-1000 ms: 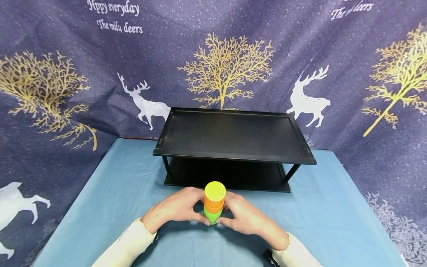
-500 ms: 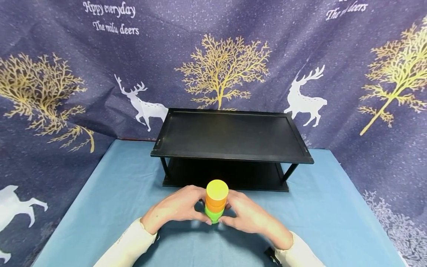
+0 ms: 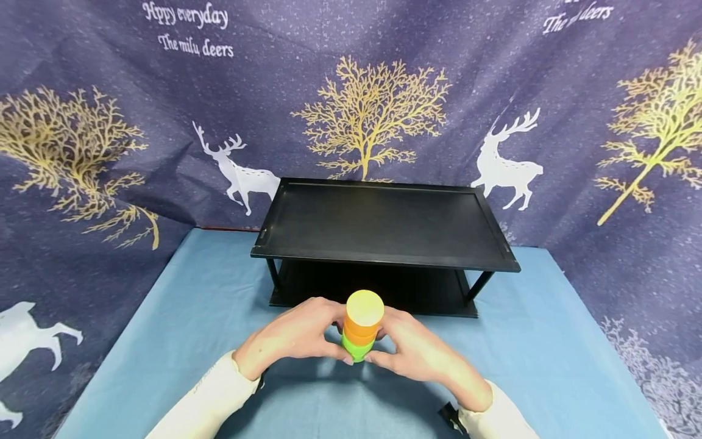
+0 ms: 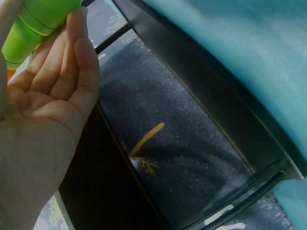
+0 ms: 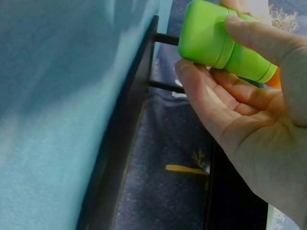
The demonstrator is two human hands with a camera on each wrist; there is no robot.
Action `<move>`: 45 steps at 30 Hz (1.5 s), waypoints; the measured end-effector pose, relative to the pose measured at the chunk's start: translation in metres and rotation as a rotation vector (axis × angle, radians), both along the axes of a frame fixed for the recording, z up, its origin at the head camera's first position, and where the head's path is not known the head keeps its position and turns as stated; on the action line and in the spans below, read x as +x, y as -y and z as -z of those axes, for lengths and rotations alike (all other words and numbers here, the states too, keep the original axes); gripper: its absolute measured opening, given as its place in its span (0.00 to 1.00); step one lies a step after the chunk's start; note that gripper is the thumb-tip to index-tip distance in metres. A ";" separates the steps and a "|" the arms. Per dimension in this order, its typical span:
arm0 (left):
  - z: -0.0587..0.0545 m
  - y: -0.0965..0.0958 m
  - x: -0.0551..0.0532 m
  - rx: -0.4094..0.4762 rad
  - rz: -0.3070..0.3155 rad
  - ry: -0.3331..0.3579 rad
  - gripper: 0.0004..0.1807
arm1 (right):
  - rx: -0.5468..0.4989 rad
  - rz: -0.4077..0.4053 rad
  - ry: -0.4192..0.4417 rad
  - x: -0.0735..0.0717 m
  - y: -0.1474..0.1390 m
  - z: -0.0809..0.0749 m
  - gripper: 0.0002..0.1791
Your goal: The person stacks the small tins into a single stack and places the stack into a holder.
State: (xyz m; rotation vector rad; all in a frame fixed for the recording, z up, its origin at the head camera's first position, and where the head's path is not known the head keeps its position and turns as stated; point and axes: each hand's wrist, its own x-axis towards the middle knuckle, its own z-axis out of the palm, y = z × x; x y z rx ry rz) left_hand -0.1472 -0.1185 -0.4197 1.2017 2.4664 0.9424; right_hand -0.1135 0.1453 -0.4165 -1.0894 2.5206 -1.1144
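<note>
A stack of cups (image 3: pixel 362 328) stands upright between my two hands, green at the bottom, orange above it and yellow on top. My left hand (image 3: pixel 307 332) grips it from the left, thumb at the green base and fingers reaching round behind. From the right, my right hand (image 3: pixel 414 350) holds it the same way. In the left wrist view, the green part (image 4: pixel 43 19) lies against the fingertips of my left hand (image 4: pixel 53 96). The right wrist view has the thumb and fingers of my right hand (image 5: pixel 249 96) around the green base (image 5: pixel 206 36).
A black two-tier shelf (image 3: pixel 378 225) stands just behind the hands, with a lower board under its top. Blue cloth (image 3: pixel 219 292) covers the table. A dark blue curtain (image 3: pixel 263 79) printed with deer and golden trees hangs behind.
Both hands have raised the stack of cups a little and shifted it slightly to the right. It looks larger in the head view. The shelf has stayed in place.
</note>
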 end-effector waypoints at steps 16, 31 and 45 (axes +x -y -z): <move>-0.023 0.000 0.003 0.000 -0.011 0.019 0.27 | 0.056 -0.006 -0.002 -0.001 0.000 -0.025 0.29; -0.053 -0.002 0.001 0.030 0.023 0.000 0.27 | 0.057 -0.037 0.008 -0.004 -0.003 -0.055 0.29; -0.082 -0.006 -0.006 0.023 0.036 -0.024 0.27 | 0.041 -0.053 0.007 -0.012 -0.007 -0.082 0.31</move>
